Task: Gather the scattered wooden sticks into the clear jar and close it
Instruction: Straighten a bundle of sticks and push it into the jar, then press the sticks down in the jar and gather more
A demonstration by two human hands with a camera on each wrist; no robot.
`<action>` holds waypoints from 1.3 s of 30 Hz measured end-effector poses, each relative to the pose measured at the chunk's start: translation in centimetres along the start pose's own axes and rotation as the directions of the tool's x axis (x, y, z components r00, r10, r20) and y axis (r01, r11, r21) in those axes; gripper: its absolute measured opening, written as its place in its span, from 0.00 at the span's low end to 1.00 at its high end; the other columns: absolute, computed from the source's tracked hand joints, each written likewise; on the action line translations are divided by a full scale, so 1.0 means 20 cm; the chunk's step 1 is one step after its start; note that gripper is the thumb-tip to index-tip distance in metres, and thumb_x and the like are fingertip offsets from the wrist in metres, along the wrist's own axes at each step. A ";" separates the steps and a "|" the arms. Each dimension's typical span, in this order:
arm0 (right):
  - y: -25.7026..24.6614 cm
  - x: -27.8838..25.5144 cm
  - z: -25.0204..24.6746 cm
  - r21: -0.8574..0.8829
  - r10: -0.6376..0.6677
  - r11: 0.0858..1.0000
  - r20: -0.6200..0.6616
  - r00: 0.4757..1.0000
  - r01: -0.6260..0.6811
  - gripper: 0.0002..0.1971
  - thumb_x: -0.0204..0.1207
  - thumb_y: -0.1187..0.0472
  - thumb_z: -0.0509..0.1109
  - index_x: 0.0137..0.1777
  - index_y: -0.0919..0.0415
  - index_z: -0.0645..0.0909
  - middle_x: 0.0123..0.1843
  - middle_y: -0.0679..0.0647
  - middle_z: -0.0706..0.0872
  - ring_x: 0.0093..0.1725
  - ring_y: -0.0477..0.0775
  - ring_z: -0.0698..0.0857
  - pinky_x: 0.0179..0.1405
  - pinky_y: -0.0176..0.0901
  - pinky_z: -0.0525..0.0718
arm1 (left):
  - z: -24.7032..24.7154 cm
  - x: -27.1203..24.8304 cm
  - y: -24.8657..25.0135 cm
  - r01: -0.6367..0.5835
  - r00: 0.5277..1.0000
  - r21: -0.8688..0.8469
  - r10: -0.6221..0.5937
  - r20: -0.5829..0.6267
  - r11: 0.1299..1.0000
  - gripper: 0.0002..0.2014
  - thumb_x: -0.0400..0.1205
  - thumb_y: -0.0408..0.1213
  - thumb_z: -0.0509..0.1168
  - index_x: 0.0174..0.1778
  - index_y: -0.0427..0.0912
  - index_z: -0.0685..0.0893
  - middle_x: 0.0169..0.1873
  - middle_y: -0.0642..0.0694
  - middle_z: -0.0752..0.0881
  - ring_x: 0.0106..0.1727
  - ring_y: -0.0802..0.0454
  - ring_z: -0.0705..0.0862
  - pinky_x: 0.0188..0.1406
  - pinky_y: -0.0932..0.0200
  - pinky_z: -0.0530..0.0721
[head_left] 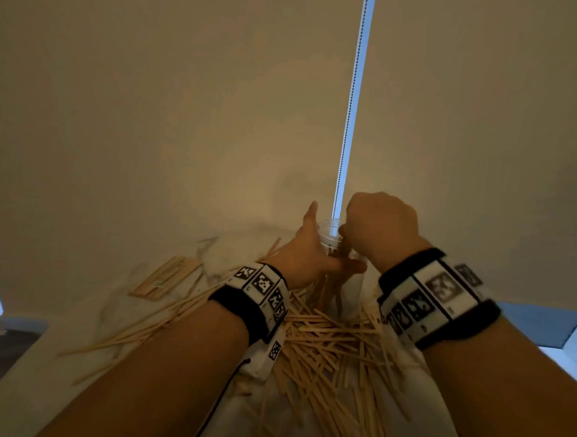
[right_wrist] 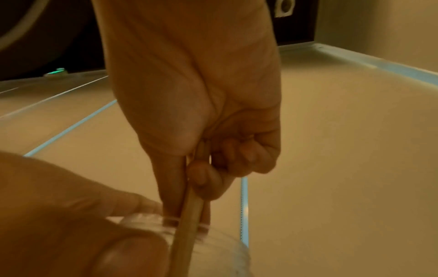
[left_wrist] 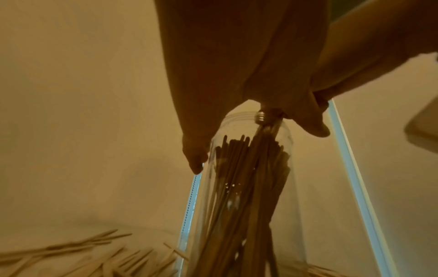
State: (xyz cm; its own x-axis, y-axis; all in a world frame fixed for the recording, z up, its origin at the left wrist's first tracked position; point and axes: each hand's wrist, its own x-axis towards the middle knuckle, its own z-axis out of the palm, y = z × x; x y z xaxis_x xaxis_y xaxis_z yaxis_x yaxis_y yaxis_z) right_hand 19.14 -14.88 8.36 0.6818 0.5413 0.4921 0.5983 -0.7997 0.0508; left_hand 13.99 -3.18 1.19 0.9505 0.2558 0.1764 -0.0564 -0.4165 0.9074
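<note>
at frame center, left hand point(head_left: 307, 251) wrapped around upright clear jar point(head_left: 329, 234); right hand point(head_left: 380, 226) pinching wooden sticks point(right_wrist: 189, 215), long axis near vertical, lower ends inside jar mouth.

Both forearms are bare, no sleeves reaching the wrists. Each wrist carries a broad black band point(head_left: 241, 311) with a white block mounted on top, its faces printed with square black-and-white coded markers. On the left wrist point(head_left: 261, 296) a white piece hangs down below the band with one more small marker point(head_left: 275, 349) on it, and a thin dark cable point(head_left: 223, 396) trails back along the forearm. The right wrist's band point(head_left: 438, 298) looks thicker, its white block set with larger markers.
</note>
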 end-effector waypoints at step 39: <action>-0.03 -0.26 -0.06 0.309 -0.112 0.946 0.037 0.993 0.095 0.20 0.85 0.46 0.61 0.42 0.61 0.83 0.41 0.57 0.84 0.44 0.61 0.83 0.40 0.45 0.77 | -0.63 -0.53 -0.17 0.382 0.890 0.859 -0.386 -0.242 0.340 0.35 0.76 0.62 0.72 0.65 0.34 0.85 0.59 0.37 0.88 0.58 0.39 0.87 0.61 0.46 0.85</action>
State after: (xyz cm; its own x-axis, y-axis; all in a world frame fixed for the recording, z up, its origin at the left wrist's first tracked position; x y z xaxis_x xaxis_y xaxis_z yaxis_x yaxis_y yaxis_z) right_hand 14.68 -17.57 6.87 0.6257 0.6363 0.4513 0.7609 -0.6252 -0.1734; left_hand 0.31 6.59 0.99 0.7938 0.5998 -0.1010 0.6061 -0.7939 0.0483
